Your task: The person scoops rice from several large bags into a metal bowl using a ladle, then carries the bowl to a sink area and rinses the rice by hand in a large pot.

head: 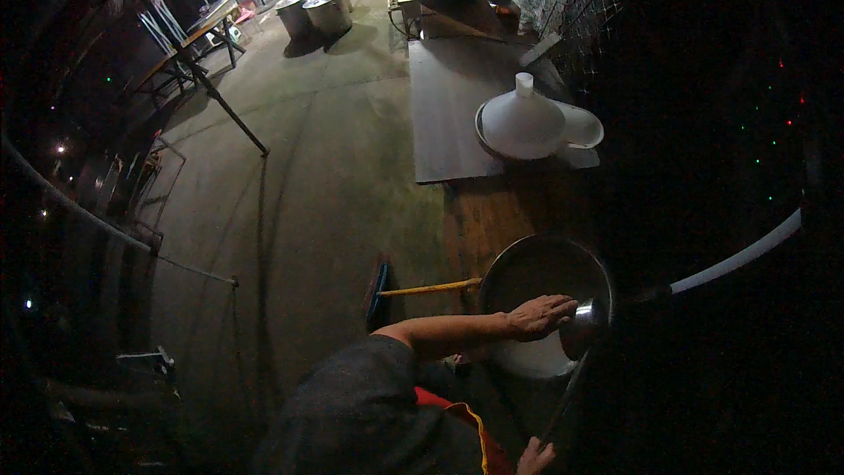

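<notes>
A large round metal basin (496, 262) lies before me, its inside mostly in shadow. My left hand (544, 318) reaches across it from the left, its fingertips at the shiny metal bowl of a ladle (585, 311). Whether they grip the bowl or only rest against it is hard to see. From that bowl a long thin handle (566, 402) runs down along the basin's right side. My right hand (535, 456), partly cut off by the bottom edge of the view, is closed around the handle's lower end.
Beyond the basin, a white funnel (524, 122) stands spout-up beside a white oval dish (585, 125) on a board (448, 112). A broom (377, 293) with a yellow handle lies left. Large metal pots (328, 10) stand on the floor farther off; a slanting pole (224, 105) is nearer.
</notes>
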A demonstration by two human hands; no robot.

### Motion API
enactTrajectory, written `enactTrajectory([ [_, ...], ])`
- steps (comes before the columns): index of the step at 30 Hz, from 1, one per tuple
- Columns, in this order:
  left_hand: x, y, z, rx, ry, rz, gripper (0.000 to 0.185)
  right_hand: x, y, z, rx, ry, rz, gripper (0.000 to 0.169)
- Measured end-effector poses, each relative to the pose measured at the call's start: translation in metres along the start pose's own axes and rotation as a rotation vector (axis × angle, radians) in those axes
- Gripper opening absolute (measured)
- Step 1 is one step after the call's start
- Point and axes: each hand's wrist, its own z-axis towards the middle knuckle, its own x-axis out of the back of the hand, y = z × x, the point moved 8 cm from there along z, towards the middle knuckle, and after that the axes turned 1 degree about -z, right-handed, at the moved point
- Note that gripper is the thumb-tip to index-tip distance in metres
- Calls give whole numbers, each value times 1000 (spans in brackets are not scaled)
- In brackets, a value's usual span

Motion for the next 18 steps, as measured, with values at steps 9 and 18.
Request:
enactTrajectory([
  [9,-84,-122,10,151,-177,-173,44,4,-15,26,25,-56,-14,46],
  [18,-128,-167,18,238,-135,91,31,11,15,30,-246,-110,64,46],
])
